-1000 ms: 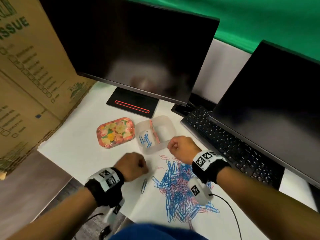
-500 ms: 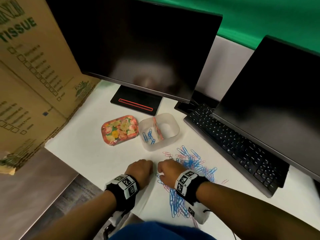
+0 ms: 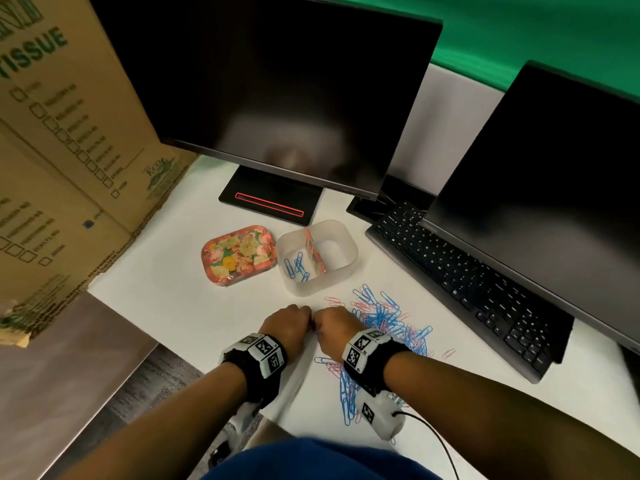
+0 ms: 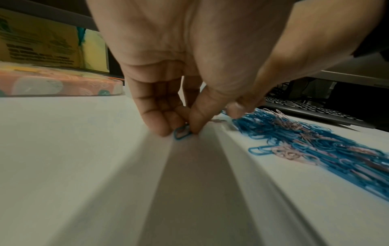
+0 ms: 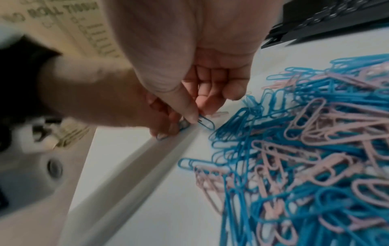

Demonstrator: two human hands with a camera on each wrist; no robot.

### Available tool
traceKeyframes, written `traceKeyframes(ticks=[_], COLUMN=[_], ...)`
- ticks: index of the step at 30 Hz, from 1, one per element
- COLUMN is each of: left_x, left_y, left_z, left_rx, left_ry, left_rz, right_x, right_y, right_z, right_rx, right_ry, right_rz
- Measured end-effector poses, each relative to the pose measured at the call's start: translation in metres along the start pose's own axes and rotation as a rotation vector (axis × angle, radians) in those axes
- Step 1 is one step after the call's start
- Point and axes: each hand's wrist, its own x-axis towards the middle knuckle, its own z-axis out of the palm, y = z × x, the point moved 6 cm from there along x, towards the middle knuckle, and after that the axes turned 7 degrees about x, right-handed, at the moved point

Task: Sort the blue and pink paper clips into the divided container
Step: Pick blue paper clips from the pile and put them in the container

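A translucent divided container (image 3: 346,268) stands past my hands, with several blue clips (image 3: 297,267) in its left compartment. A mixed pile of blue and pink paper clips (image 3: 384,320) lies on the white table, to the right of my hands. My left hand (image 3: 289,325) and right hand (image 3: 333,325) meet knuckle to knuckle at the pile's left edge. In the left wrist view the left hand (image 4: 181,131) pinches a blue clip (image 4: 180,134) against the table. My right hand (image 5: 199,119) pinches another blue clip (image 5: 207,123) between thumb and forefinger.
A floral tin (image 3: 239,255) lies left of the container. Two dark monitors (image 3: 277,98) and a black keyboard (image 3: 464,282) hem in the back and right. A cardboard box (image 3: 62,150) stands at the left. The table edge (image 3: 145,327) is near my left wrist.
My right hand has come back from beside the container to the pile's left edge. The left hand has shifted right to meet it, and each now pinches a blue clip.
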Motion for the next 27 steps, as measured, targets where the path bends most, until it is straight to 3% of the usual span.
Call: traceKeyframes(ticks=[6, 10, 15, 17, 20, 24, 27], left_x=[0.001, -0.001, 0.002, 0.006, 0.01, 0.012, 0.014], left_y=[0.006, 0.015, 0.017, 0.016, 0.018, 0.026, 0.031], left_z=[0.001, -0.001, 0.001, -0.001, -0.004, 0.0, 0.004], left_rx=[-0.16, -0.307, -0.447, -0.525, -0.525, -0.286, -0.174], left_ry=[-0.018, -0.055, -0.114, -0.103, -0.068, -0.092, -0.092], left_rz=[0.052, 0.125, 0.052, -0.028, -0.076, -0.054, -0.017], right_x=[0.004, -0.004, -0.014, -0.017, -0.029, -0.04, -0.038], right_y=[0.034, 0.062, 0.081, 0.08, 0.068, 0.051, 0.05], right_z=[-0.03, -0.031, -0.03, -0.034, -0.039, -0.027, -0.018], right_rx=[0.358, 0.694, 0.727, 0.681, 0.389, 0.003, -0.086], right_ry=[0.138, 0.104, 0.093, 0.116, 0.124, 0.03, 0.03], right_rz=[0.137, 0.251, 0.335, 0.326, 0.249, 0.221, 0.262])
